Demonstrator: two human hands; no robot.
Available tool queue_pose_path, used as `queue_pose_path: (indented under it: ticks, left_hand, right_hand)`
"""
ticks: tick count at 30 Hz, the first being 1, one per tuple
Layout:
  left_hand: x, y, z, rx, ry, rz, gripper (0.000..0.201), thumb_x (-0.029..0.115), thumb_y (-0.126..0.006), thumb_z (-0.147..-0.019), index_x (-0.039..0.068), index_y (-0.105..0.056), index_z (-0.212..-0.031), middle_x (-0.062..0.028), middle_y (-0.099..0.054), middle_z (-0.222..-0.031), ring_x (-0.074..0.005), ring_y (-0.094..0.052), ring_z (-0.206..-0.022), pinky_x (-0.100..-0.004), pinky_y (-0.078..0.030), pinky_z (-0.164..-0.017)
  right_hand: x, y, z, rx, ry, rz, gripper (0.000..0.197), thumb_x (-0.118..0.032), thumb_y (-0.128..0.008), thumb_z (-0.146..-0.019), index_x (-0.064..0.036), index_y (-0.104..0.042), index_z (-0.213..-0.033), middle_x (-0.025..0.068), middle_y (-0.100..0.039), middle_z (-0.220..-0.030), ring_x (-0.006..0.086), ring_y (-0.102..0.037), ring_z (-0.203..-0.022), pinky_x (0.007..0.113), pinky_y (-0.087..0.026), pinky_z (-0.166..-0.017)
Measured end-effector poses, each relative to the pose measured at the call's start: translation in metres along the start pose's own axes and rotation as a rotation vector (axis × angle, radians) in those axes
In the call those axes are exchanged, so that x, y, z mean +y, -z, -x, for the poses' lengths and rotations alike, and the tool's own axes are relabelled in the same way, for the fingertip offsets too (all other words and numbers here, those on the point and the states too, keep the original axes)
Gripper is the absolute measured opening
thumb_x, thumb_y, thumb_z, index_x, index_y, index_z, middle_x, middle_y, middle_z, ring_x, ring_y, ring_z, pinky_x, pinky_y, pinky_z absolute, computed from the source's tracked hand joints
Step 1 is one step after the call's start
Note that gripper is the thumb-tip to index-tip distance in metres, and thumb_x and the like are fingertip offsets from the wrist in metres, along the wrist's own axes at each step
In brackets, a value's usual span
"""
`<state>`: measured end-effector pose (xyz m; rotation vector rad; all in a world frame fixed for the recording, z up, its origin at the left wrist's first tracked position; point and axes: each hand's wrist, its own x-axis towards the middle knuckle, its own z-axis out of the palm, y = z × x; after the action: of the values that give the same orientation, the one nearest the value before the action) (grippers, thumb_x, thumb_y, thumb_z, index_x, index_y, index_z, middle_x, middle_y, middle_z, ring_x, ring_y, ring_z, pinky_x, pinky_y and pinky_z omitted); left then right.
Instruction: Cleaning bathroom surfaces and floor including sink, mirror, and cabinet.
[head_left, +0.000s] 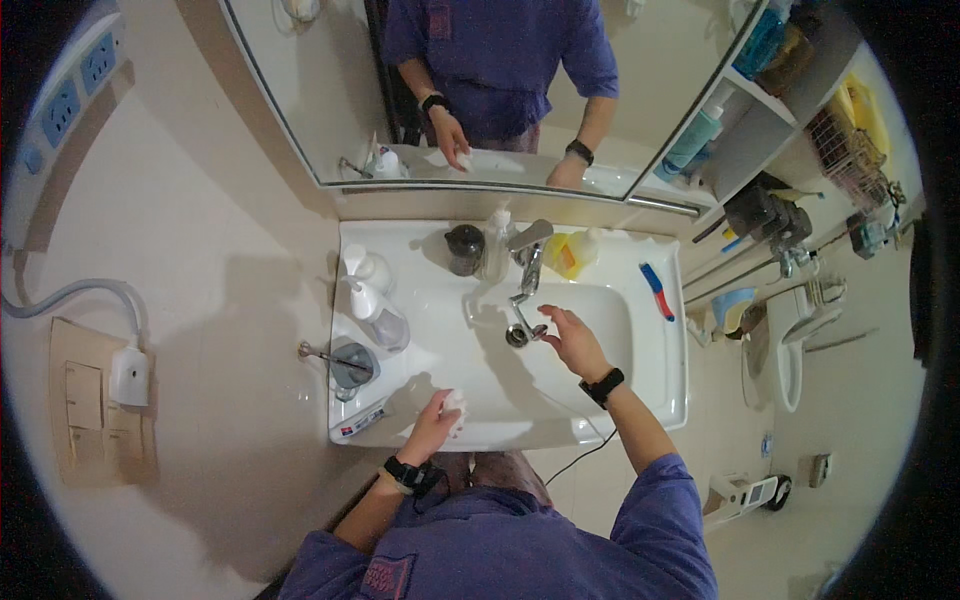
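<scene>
Gripping a white lump (455,408) in the left hand's (430,428) fingers. Reaching to the faucet (532,268) with the right hand (577,350), cannot tell whether gripping. Facing a sink (655,365) with a pump bottle (380,322) of unclear contents.

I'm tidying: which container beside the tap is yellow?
The yellow container, right of the tap; the clear bottle and dark container stand to its left.

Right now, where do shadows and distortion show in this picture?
Head view: the white sink bows along its front edge, corners go black, soft shadow spreads over the left wall, darker shadows lie beside the left hand and right hand.
</scene>
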<state>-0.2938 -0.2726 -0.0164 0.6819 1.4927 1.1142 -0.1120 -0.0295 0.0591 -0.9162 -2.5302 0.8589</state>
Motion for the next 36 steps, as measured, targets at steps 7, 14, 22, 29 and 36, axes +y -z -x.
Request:
queue_pose_path:
  ticks: [7, 14, 22, 29, 36]
  left_hand:
    - [0.03, -0.031, -0.004, 0.074, -0.083, 0.048, 0.042, 0.009, -0.055, -0.084, 0.006, -0.036, -0.121, -0.0082, -0.054, -0.098, -0.011, -0.055, -0.072, -0.0255, -0.045, -0.06]
    - [0.087, -0.115, -0.017, 0.007, -0.379, -0.163, 0.041, 0.008, -0.058, -0.082, 0.008, -0.039, -0.118, -0.012, -0.054, -0.101, -0.0136, -0.053, -0.085, -0.025, -0.046, -0.066]
    - [0.079, -0.158, -0.025, -0.33, -0.394, -0.633, 0.05, 0.02, -0.058, -0.082, 0.008, -0.038, -0.126, -0.0222, -0.032, -0.132, -0.0341, -0.032, -0.123, -0.0394, -0.029, -0.101]
    - [0.075, -0.159, -0.03, -0.291, -0.277, -0.601, 0.03, 0.015, -0.056, -0.083, 0.009, -0.05, -0.112, -0.0113, -0.053, -0.108, -0.0241, -0.055, -0.095, -0.0325, -0.046, -0.071]
    - [0.077, -0.154, -0.012, -0.226, -0.091, -0.526, 0.025, 0.012, -0.053, -0.086, 0.008, -0.052, -0.111, -0.0092, -0.057, -0.105, -0.0196, -0.058, -0.089, -0.0305, -0.047, -0.075]
  right_hand:
    - [-0.016, 0.046, -0.013, -0.046, 0.046, 0.076, 0.034, -0.004, -0.057, -0.076, -0.0045, -0.048, -0.109, 0.0163, -0.051, -0.11, 0.033, -0.049, -0.1, 0.039, -0.04, -0.087]
    - [-0.027, -0.006, 0.071, -0.412, -0.453, -1.063, 0.045, -0.03, -0.049, -0.09, -0.0139, -0.033, -0.128, 0.0109, -0.049, -0.115, 0.0159, -0.051, -0.097, 0.028, -0.047, -0.074]
    - [0.133, 0.051, 0.169, 0.543, -0.551, 0.073, 0.038, -0.005, -0.062, -0.07, -0.0041, -0.047, -0.105, 0.0183, -0.056, -0.075, 0.0325, -0.057, -0.076, 0.041, -0.045, -0.066]
    - [0.23, 0.12, 0.139, 0.261, -0.173, 0.404, 0.029, -0.002, -0.054, -0.067, -0.0075, -0.059, -0.095, 0.0081, -0.055, -0.09, 0.0277, -0.049, -0.093, 0.036, -0.04, -0.08]
    - [0.231, 0.104, 0.207, 0.065, -0.142, 0.271, 0.022, -0.004, -0.05, -0.073, -0.0063, -0.061, -0.092, 0.0094, -0.059, -0.095, 0.0271, -0.05, -0.093, 0.034, -0.043, -0.082]
